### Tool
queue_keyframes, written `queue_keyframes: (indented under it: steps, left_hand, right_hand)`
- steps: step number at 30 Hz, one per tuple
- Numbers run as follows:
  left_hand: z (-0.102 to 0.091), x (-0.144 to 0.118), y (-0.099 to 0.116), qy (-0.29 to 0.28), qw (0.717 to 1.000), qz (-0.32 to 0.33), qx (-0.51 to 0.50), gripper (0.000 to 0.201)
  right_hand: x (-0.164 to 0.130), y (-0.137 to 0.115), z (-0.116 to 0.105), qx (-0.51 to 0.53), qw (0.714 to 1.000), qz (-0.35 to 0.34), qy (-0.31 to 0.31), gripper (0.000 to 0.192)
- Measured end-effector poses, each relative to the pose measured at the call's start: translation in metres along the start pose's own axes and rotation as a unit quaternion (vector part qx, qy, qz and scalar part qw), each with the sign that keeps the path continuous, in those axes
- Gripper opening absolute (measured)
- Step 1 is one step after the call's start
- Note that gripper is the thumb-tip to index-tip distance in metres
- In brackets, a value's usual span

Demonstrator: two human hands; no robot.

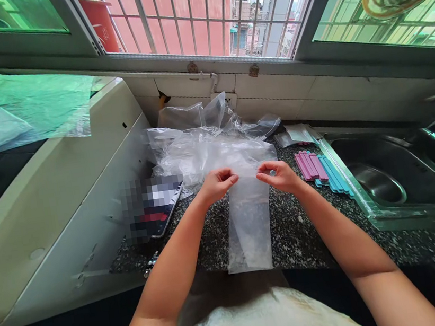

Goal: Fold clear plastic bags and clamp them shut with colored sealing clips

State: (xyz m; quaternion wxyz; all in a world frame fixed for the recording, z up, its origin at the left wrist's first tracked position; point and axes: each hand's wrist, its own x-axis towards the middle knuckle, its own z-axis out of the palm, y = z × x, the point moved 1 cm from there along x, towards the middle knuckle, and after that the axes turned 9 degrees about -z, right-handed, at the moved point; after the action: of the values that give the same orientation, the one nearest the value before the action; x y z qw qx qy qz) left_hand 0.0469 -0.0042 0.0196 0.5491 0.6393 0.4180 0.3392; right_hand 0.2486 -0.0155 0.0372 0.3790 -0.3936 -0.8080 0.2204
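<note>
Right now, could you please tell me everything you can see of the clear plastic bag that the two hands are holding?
The clear, long rectangular plastic bag looks thin, slightly cloudy and empty. It lies flat and lengthwise on the speckled dark granite countertop, its lower end reaching past the counter's front edge. The left hand and right hand each pinch its upper edge between fingertips, one at each corner. Its far end meets a crumpled pile of similar clear plastic bags behind it.

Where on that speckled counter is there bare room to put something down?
Bare granite shows right of the clear bag, between it and the sink rim, below the clips. A smaller patch lies left, by the phone. The back is crowded with heaped bags.
</note>
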Motion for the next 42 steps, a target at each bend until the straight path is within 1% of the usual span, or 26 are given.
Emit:
queue_keyframes:
  steps: [3, 6, 9, 12, 14, 19, 24, 26, 32, 35, 37, 38, 40, 42]
  left_hand:
    - [0.001, 0.0, 0.0, -0.007, 1.0, 0.0, -0.017, 0.033]
    - [0.003, -0.002, 0.001, -0.032, 0.999, -0.008, -0.035, 0.034]
    - [0.005, -0.004, 0.001, -0.08, 0.995, -0.049, -0.034, 0.035]
    - [0.006, -0.005, -0.001, -0.124, 0.987, -0.098, -0.022, 0.035]
    - [0.006, -0.006, -0.003, -0.136, 0.984, -0.113, -0.018, 0.036]
    - [0.004, -0.007, -0.004, -0.135, 0.982, -0.13, -0.032, 0.036]
    - [0.002, -0.007, -0.002, -0.143, 0.981, -0.123, 0.049, 0.033]
    - [0.001, -0.008, -0.002, -0.151, 0.978, -0.128, 0.069, 0.033]
    - [0.0, -0.01, -0.002, -0.182, 0.966, -0.163, 0.087, 0.031]
    - [0.0, -0.008, -0.005, -0.195, 0.966, -0.145, 0.091, 0.027]
    - [0.001, -0.005, -0.007, -0.179, 0.975, -0.116, 0.07, 0.024]
    - [0.001, -0.003, -0.009, -0.158, 0.981, -0.101, 0.055, 0.024]
    - [0.002, 0.001, -0.012, -0.099, 0.992, -0.078, 0.028, 0.026]
    - [0.003, 0.004, -0.014, -0.041, 0.997, -0.069, 0.001, 0.028]
  right_hand:
    - [-0.001, -0.004, 0.001, -0.007, 1.0, -0.002, 0.015, 0.022]
    - [-0.002, -0.005, -0.002, -0.004, 0.998, 0.005, 0.063, 0.022]
    - [-0.003, -0.003, -0.009, 0.001, 0.992, 0.023, 0.122, 0.022]
    - [-0.003, -0.001, -0.014, -0.005, 0.988, 0.031, 0.152, 0.021]
    - [-0.002, -0.002, -0.016, -0.01, 0.988, 0.031, 0.15, 0.02]
    - [-0.002, -0.003, -0.014, -0.025, 0.986, 0.036, 0.161, 0.017]
    - [-0.001, 0.007, -0.02, -0.006, 0.975, 0.062, 0.211, 0.019]
    - [-0.001, 0.011, -0.024, 0.003, 0.973, 0.073, 0.221, 0.02]
    - [-0.002, 0.013, -0.026, -0.011, 0.974, 0.08, 0.21, 0.02]
    - [-0.002, 0.014, -0.023, -0.012, 0.978, 0.076, 0.192, 0.02]
    - [-0.002, 0.013, -0.018, -0.004, 0.983, 0.071, 0.172, 0.019]
    - [-0.001, 0.012, -0.015, 0.0, 0.985, 0.067, 0.159, 0.018]
    - [-0.001, 0.01, -0.007, 0.005, 0.989, 0.058, 0.133, 0.017]
    - [-0.001, 0.007, 0.002, 0.006, 0.993, 0.048, 0.111, 0.017]
